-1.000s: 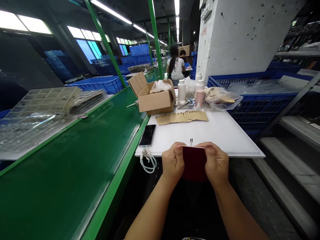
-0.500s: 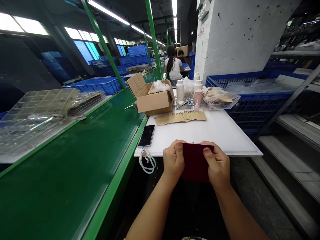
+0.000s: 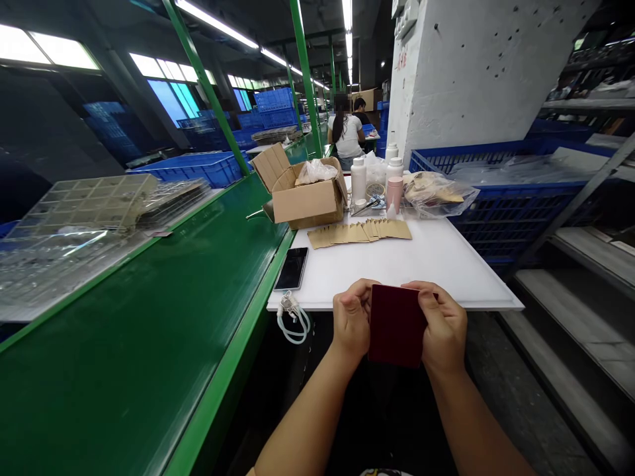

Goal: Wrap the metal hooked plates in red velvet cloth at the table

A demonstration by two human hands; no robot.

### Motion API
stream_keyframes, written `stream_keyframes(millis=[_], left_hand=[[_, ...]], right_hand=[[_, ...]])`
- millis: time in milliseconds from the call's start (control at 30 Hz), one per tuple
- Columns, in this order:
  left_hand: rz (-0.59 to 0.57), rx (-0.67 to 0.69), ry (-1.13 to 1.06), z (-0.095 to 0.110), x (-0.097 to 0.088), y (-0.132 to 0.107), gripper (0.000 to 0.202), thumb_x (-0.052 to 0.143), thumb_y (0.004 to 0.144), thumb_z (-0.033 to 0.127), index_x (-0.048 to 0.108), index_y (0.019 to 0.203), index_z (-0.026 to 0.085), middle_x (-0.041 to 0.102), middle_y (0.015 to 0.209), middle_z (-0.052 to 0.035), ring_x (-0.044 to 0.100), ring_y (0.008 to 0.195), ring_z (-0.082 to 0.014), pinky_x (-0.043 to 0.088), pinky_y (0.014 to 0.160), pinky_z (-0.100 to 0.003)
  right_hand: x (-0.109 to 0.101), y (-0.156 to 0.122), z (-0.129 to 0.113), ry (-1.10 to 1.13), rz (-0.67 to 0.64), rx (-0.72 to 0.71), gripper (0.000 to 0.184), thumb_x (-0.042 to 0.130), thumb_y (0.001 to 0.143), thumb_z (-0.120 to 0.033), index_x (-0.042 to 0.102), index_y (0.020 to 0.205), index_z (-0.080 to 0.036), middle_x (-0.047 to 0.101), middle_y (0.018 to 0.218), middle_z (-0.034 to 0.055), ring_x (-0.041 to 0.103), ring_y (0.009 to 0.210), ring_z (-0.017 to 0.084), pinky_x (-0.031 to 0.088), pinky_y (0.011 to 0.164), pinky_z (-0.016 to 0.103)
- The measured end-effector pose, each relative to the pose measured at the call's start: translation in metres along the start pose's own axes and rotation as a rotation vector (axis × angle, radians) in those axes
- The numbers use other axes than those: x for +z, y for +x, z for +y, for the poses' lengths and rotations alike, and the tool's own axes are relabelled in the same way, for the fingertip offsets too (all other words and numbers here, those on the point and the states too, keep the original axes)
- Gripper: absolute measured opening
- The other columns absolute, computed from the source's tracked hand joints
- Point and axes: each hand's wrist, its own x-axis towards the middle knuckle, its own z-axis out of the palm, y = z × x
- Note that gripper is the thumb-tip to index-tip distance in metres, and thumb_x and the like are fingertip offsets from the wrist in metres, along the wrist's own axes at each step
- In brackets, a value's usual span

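My left hand (image 3: 352,317) and right hand (image 3: 444,327) both grasp a dark red pouch (image 3: 397,325), held upright just over the near edge of the white surface (image 3: 397,277). Farther along that surface lies a fanned row of kraft paper envelopes (image 3: 360,233), with a cardboard box (image 3: 307,201) beyond them. A phone (image 3: 291,268) lies just left of the surface.

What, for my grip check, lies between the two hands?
A flat dark red piece lies there, gripped by the left hand and right hand, in the head view.
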Motion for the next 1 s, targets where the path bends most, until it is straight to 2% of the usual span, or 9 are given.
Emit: stream_keyframes(millis=[100, 200, 367, 467, 600, 667, 733, 867, 1000], left_hand=[[-0.118, 0.021, 0.033, 0.004, -0.005, 0.000, 0.071, 0.035, 0.081, 0.076, 0.061, 0.101, 0.012, 0.052, 0.065, -0.0024, 0.042, 0.054, -0.0105, 0.033, 0.050, -0.022], [-0.185, 0.015, 0.186, 0.010, -0.006, -0.001, 0.044, 0.063, 0.081, 0.050, 0.056, 0.106, 0.015, 0.055, 0.073, -0.0012, 0.045, 0.058, -0.0092, 0.037, 0.055, -0.020], [-0.086, 0.040, 0.353, 0.011, -0.005, 0.002, 0.033, 0.046, 0.091, 0.046, 0.059, 0.091, 0.015, 0.054, 0.064, -0.0003, 0.045, 0.054, -0.0094, 0.034, 0.052, -0.020], [0.031, -0.017, 0.437, 0.007, -0.010, 0.003, 0.050, 0.036, 0.092, 0.055, 0.063, 0.083, 0.014, 0.061, 0.066, -0.0043, 0.054, 0.060, -0.0125, 0.038, 0.057, -0.022], [-0.211, -0.530, -0.117, 0.000, -0.007, -0.006, 0.078, 0.024, 0.082, 0.077, 0.065, 0.077, 0.010, 0.065, 0.065, -0.0113, 0.061, 0.059, -0.0183, 0.045, 0.056, -0.026], [-0.316, -0.804, -0.537, -0.002, 0.002, -0.013, 0.077, 0.028, 0.081, 0.077, 0.064, 0.086, 0.009, 0.066, 0.069, -0.0117, 0.062, 0.057, -0.0200, 0.048, 0.054, -0.029], [-0.279, -0.977, -0.809, -0.004, 0.014, -0.015, 0.056, 0.044, 0.085, 0.060, 0.062, 0.091, 0.007, 0.065, 0.070, -0.0103, 0.062, 0.057, -0.0196, 0.050, 0.053, -0.028], [-0.092, -1.078, -0.819, -0.010, 0.041, -0.006, 0.022, 0.060, 0.078, 0.017, 0.060, 0.096, 0.005, 0.066, 0.073, -0.0085, 0.064, 0.061, -0.0167, 0.053, 0.059, -0.026], [-0.128, -0.917, -0.594, -0.034, 0.088, 0.004, 0.040, 0.065, 0.077, 0.022, 0.058, 0.115, 0.016, 0.068, 0.101, -0.0101, 0.067, 0.091, -0.0271, 0.057, 0.078, -0.035]], right_hand=[[-0.002, 0.001, -0.002, 0.029, 0.043, -0.013, 0.033, 0.057, 0.084, -0.047, 0.067, 0.081, -0.016, 0.067, 0.073, 0.0048, 0.061, 0.062, 0.017, 0.046, 0.051, 0.025], [-0.004, 0.002, -0.002, 0.010, 0.051, -0.058, 0.033, 0.056, 0.086, -0.047, 0.067, 0.081, -0.016, 0.067, 0.071, 0.0036, 0.061, 0.059, 0.016, 0.046, 0.051, 0.024], [-0.009, 0.000, -0.001, -0.169, 0.014, -0.204, 0.033, 0.049, 0.091, -0.043, 0.067, 0.081, -0.016, 0.066, 0.069, 0.0034, 0.060, 0.055, 0.015, 0.045, 0.046, 0.023], [-0.018, 0.001, -0.006, -0.402, -0.004, -0.560, 0.024, 0.046, 0.094, -0.029, 0.067, 0.095, -0.018, 0.070, 0.080, 0.0043, 0.065, 0.068, 0.016, 0.051, 0.057, 0.025], [-0.033, 0.009, -0.015, -0.534, -0.372, -1.143, 0.029, 0.043, 0.095, -0.024, 0.055, 0.119, -0.013, 0.067, 0.108, 0.0144, 0.063, 0.105, 0.023, 0.056, 0.083, 0.037], [-0.042, 0.011, -0.016, -0.577, -0.589, -1.290, 0.028, 0.045, 0.095, -0.027, 0.056, 0.115, -0.010, 0.066, 0.110, 0.0162, 0.058, 0.115, 0.025, 0.054, 0.089, 0.041], [-0.055, 0.011, -0.013, -0.645, -0.712, -1.355, 0.024, 0.048, 0.094, -0.027, 0.058, 0.108, -0.011, 0.067, 0.110, 0.0139, 0.054, 0.120, 0.026, 0.050, 0.097, 0.043], [-0.096, 0.000, -0.007, -0.846, -0.663, -1.087, 0.039, 0.052, 0.091, -0.039, 0.054, 0.122, -0.015, 0.061, 0.123, 0.0110, 0.044, 0.129, 0.027, 0.041, 0.106, 0.047], [-0.135, -0.027, 0.002, -0.866, -0.245, -0.464, 0.080, 0.056, 0.082, -0.058, 0.029, 0.144, -0.015, 0.036, 0.146, 0.0174, 0.032, 0.137, 0.030, 0.034, 0.110, 0.049]])
